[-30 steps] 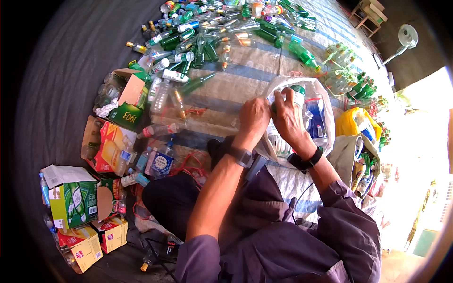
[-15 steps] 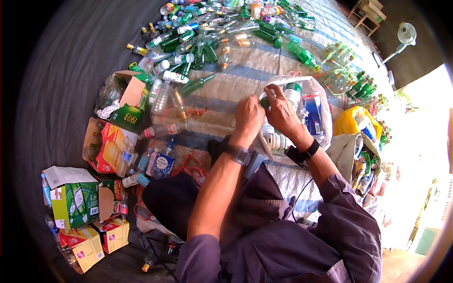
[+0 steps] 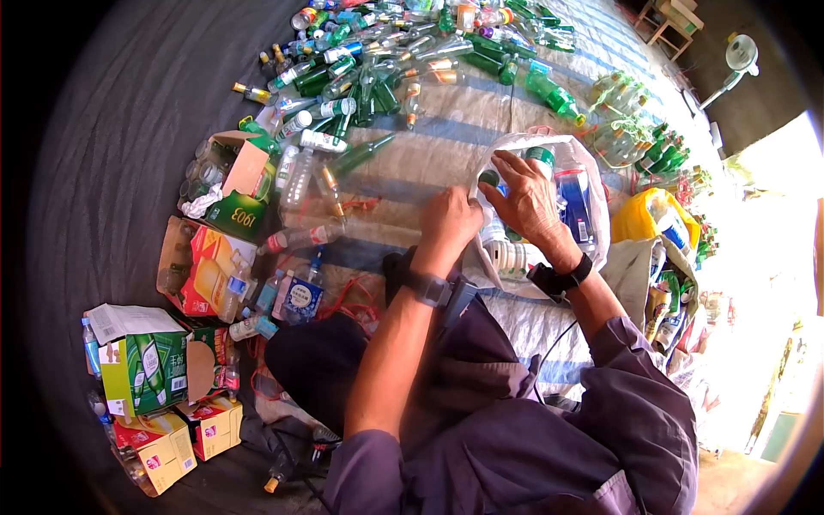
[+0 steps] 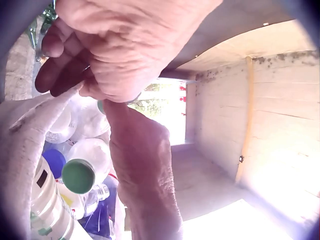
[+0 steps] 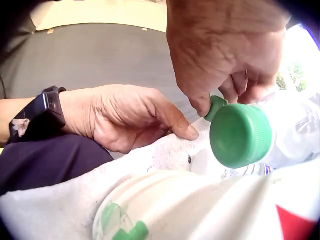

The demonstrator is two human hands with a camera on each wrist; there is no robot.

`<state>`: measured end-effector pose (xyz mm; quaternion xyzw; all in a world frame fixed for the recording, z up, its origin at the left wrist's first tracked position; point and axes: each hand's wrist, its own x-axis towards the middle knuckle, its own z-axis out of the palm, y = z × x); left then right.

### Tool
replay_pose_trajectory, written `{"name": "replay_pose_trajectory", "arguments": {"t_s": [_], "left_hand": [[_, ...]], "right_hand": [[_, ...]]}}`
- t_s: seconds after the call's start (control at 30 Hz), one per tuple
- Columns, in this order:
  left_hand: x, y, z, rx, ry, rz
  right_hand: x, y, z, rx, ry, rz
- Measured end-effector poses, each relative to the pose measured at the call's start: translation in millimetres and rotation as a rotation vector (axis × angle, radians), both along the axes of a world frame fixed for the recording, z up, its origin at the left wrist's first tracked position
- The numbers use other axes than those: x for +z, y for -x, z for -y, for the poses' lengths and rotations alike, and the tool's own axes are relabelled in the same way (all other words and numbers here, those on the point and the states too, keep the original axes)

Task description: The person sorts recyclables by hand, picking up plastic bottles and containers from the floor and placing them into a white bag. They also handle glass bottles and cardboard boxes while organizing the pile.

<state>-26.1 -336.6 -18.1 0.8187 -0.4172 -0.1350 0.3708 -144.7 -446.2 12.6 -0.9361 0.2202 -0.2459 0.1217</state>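
Observation:
A white woven sack (image 3: pixel 601 193) filled with plastic bottles stands in front of the person. The left hand (image 3: pixel 449 225) pinches its near-left rim, with the thumb lying on the cloth in the right wrist view. Over the sack mouth, the right hand (image 3: pixel 530 202) has its fingers loosely spread; the thumb tip touches a small green piece (image 5: pixel 216 107). Close below lies a clear bottle with a green cap (image 5: pixel 236 135). A ribbed white bottle (image 4: pixel 52 212) and a blue-labelled bottle (image 3: pixel 573 206) are also inside the sack.
Many glass and plastic bottles (image 3: pixel 369 86) lie heaped on the striped sheet ahead. Cardboard boxes (image 3: pixel 146 365) line the left side. A yellow bag (image 3: pixel 639 216) and a grey sack (image 3: pixel 631 270) stand at the right, near tied bottle bundles (image 3: pixel 622 142).
The right hand's fingers have spread after pinching a dark green thing beside the left hand. The left hand stays near the sack's left side, slightly lower.

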Motion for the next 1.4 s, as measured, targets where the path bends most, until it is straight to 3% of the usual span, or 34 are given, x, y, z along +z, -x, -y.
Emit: {"name": "replay_pose_trajectory", "arguments": {"t_s": [0.1,0.27,0.67,0.73,0.83,1.03,1.1,1.2,1.27,1.37,1.4], "left_hand": [[-4.5,-0.3,-0.9,-0.011,0.038,0.042],[-2.0,1.7,3.6,-0.072,0.079,0.110],[-5.3,-3.9,1.0,-0.033,0.107,0.068],[-2.5,-7.0,-3.5,-0.020,0.095,0.032],[-5.9,-13.2,-10.1,-0.013,0.078,-0.052],[-18.5,-22.1,-12.8,-0.032,0.075,-0.114],[-22.5,-19.6,-12.2,-0.059,0.115,-0.063],[-16.3,-16.3,-10.7,-0.117,-0.017,-0.228],[-15.2,-14.8,-9.7,-0.171,0.004,-0.310],[0.4,-10.2,-12.3,-0.149,-0.035,-0.463],[10.8,-8.1,-11.9,-0.129,-0.095,-0.476]], "right_hand": [[4.8,-0.5,-2.4,-0.072,0.182,-0.046],[-24.2,-0.4,6.2,-0.041,0.010,-0.072],[-28.8,6.5,8.3,0.016,0.025,-0.128],[-25.3,15.4,14.0,0.108,-0.142,-0.062],[-9.9,31.9,8.9,0.050,-0.375,0.172],[23.8,109.9,-41.8,-0.362,-0.593,0.374],[13.5,138.2,-57.4,-0.445,-0.682,0.506],[-22.8,180.7,-67.4,-0.603,-0.850,0.541],[-47.5,196.4,-70.0,-0.820,-1.091,0.734],[-58.1,198.3,-68.9,-0.748,-1.432,0.841],[-58.1,198.2,-68.8,-0.749,-1.431,0.848]]}}
